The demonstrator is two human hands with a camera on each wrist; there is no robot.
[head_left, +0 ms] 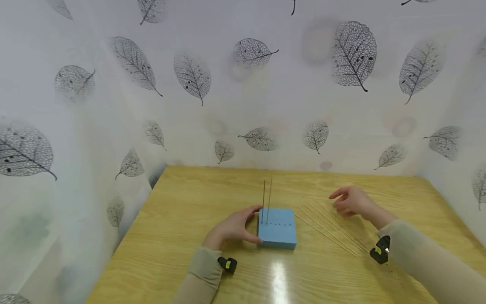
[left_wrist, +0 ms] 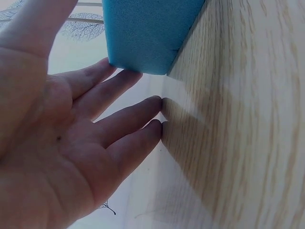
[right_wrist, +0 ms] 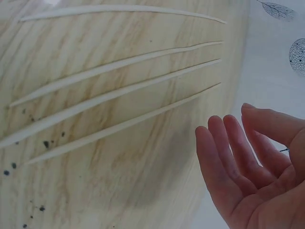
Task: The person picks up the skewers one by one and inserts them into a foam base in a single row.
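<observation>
A blue foam block (head_left: 277, 234) stands on the table with two thin sticks (head_left: 263, 198) upright in its top, near the left side. From the sticks a row of small dark holes runs rightward. My left hand (head_left: 231, 226) holds the block at its left side, thumb at the front corner and index finger at the back. In the left wrist view two fingertips meet the foam block (left_wrist: 147, 33), while two lower fingertips rest at the wood. My right hand (head_left: 353, 202), fingers loosely bent and holding nothing, hovers beside several thin wooden skewers (right_wrist: 119, 8) lying flat.
The wooden table (head_left: 182, 202) reaches back to a leaf-printed curtain (head_left: 284, 101), which also hangs at both sides. The skewers fan out between the block and my right forearm. Small dark specks (right_wrist: 46, 144) lie on the table near the skewers' closer ends.
</observation>
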